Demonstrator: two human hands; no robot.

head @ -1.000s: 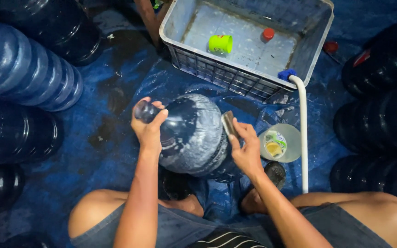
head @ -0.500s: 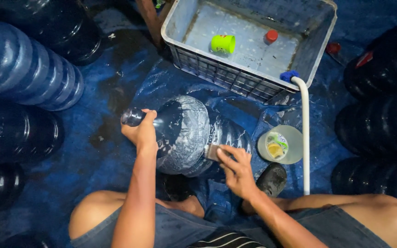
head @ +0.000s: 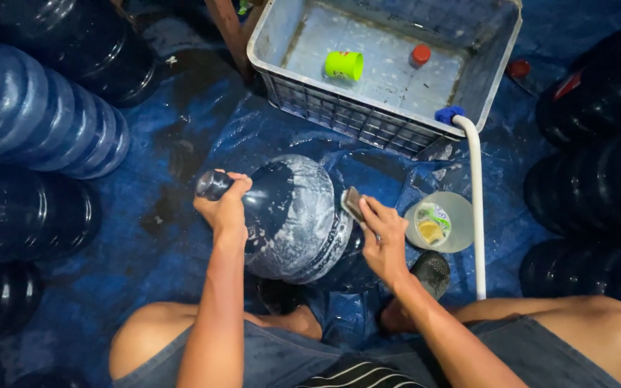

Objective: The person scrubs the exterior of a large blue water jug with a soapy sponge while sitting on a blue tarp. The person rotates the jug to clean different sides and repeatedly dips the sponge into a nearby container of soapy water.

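**A:** What is at the centre of the view?

**B:** A large blue water jug [head: 292, 219], lying on its side on a wet blue tarp [head: 167, 237] that covers the floor. It sits between the person's knees, streaked with white soap foam.

**A:** How are the hands placed?

**B:** The left hand [head: 226, 213] is wrapped closed around the jug's neck, by its open mouth, which looks like a way to keep the round body from rolling. The right hand [head: 382, 237] is curled around a small scrubbing pad [head: 353, 203] and presses it against the jug's side, near the base.

**A:** What lies just beside it?

**B:** To the right, a small round tub [head: 443, 223] with something yellow and green inside, probably kept within reach of the scrubbing hand. A white pipe [head: 477, 215] with a blue end runs past the tub toward a grey plastic crate [head: 368, 122].

**A:** And the crate?

**B:** It stands beyond the jug at the tarp's far edge. A green cup [head: 344, 65] and a red cap [head: 421, 54] lie inside it.

**A:** Further out?

**B:** More blue jugs [head: 44, 122] are stacked on their sides along the left edge, and darker ones [head: 598, 172] along the right. A dark sandal [head: 433, 273] shows near the right knee.
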